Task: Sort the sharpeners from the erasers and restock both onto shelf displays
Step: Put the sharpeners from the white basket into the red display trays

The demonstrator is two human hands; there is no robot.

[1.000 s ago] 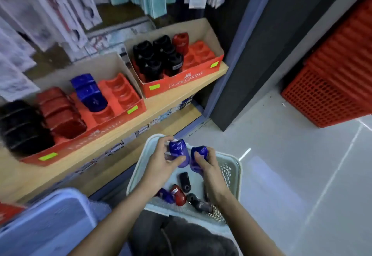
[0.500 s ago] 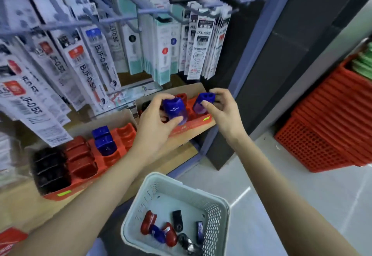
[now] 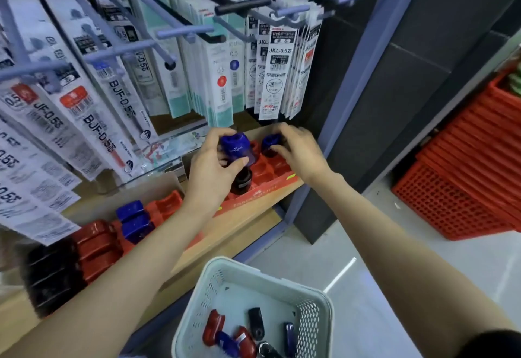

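Note:
My left hand (image 3: 210, 170) grips a blue sharpener (image 3: 236, 147) above the right-hand red display tray (image 3: 265, 185) on the wooden shelf. My right hand (image 3: 298, 150) pinches a second blue sharpener (image 3: 269, 143) low over the tray's back slots. A black sharpener (image 3: 242, 183) stands in the tray under my left hand. A second red tray (image 3: 166, 205) to the left holds blue (image 3: 132, 221), red (image 3: 95, 242) and black (image 3: 52, 270) sharpeners. A pale green basket (image 3: 222, 278) below holds several loose red, blue and black pieces.
Packs of pen refills (image 3: 276, 75) hang on blue pegs (image 3: 183, 32) just above the trays. A blue shelf upright (image 3: 352, 84) stands right of my right hand. Stacked red baskets (image 3: 465, 183) sit on the floor at the right.
Both hands rose from the basket with the blue sharpeners to the right tray, then moved lower and further in over its slots. The camera tilted up towards the shelf.

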